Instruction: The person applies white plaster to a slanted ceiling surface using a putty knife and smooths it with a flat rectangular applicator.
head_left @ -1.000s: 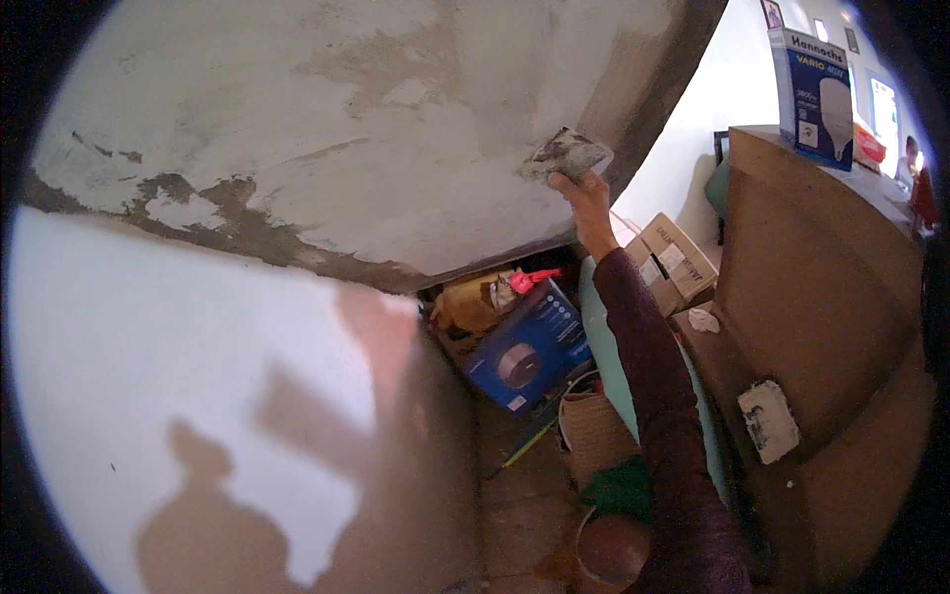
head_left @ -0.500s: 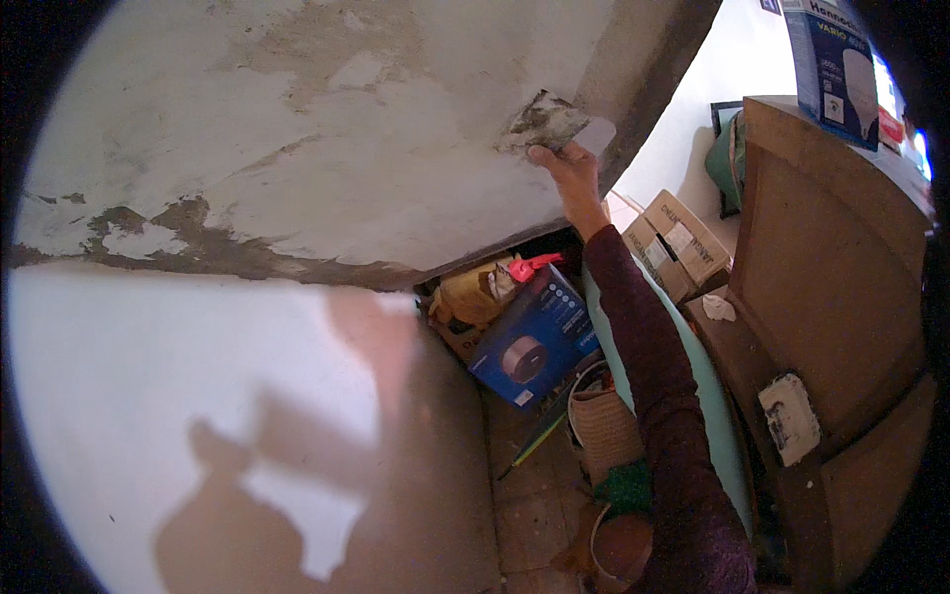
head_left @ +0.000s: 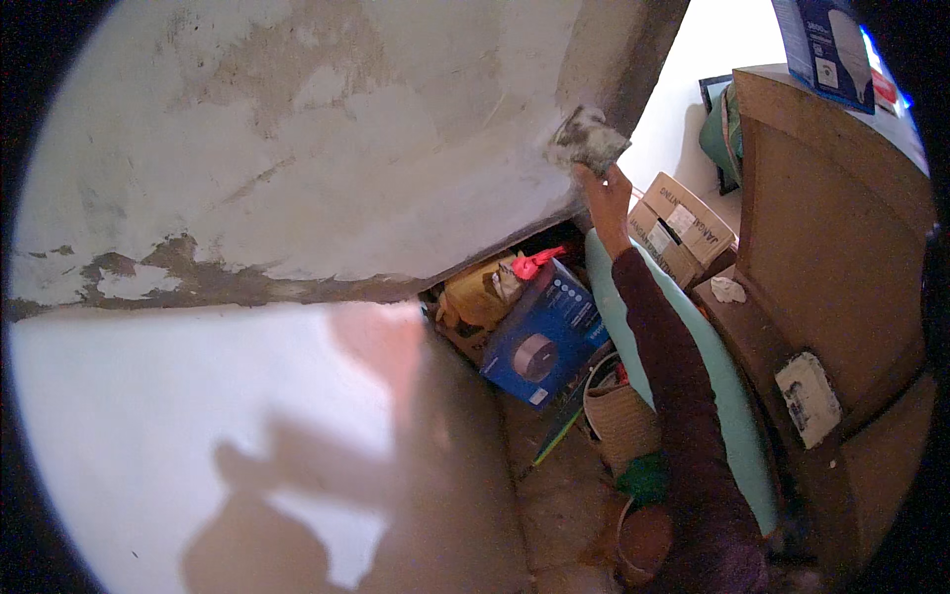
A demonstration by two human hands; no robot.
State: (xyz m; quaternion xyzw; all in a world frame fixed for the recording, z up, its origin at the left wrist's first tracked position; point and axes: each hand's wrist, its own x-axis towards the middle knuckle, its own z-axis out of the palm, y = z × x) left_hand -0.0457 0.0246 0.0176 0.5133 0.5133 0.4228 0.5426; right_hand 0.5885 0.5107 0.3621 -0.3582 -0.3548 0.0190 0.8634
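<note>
My right hand [head_left: 606, 198] reaches up from the lower right, in a dark maroon sleeve. Its fingers are closed on a putty knife [head_left: 592, 141], whose wide blade is smeared with white and grey filler. The blade lies against the overhead plastered surface [head_left: 327, 188], close to that surface's right edge. White filler covers much of it, with brown-grey bare patches and a ragged strip along its lower border. The handle is hidden in my grip. My left hand is out of sight.
Below the arm stand a blue box [head_left: 539, 346], a woven basket [head_left: 621, 421] and a pale green rounded panel [head_left: 708, 386]. Cardboard boxes [head_left: 683, 228] sit behind. At right, brown wooden furniture [head_left: 841, 238] carries a filler-coated block [head_left: 808, 399] and a blue carton [head_left: 826, 54].
My right hand and the putty knife have moved right across the plastered surface, toward its edge. The view has shifted slightly.
</note>
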